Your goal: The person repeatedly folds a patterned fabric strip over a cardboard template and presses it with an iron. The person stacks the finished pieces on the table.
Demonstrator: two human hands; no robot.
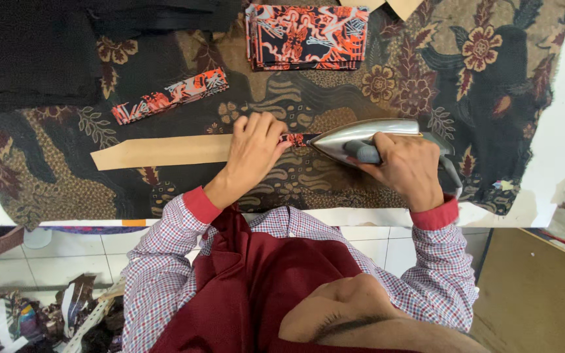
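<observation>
My right hand (408,165) grips the grey handle of a silver clothes iron (361,136), whose tip points left along a narrow strip of orange, black and white patterned fabric (297,138). My left hand (254,148) presses that strip down where it meets a long tan cardboard strip (161,151), which stretches out to the left. Both lie on a dark floral cloth (387,78) covering the table.
A folded patterned strip (170,95) lies above the tan strip. A stack of matching fabric pieces (307,36) sits at the top centre. Black fabric (27,52) fills the top left. Scraps (40,317) lie on the tiled floor at lower left; a brown board (537,294) is at lower right.
</observation>
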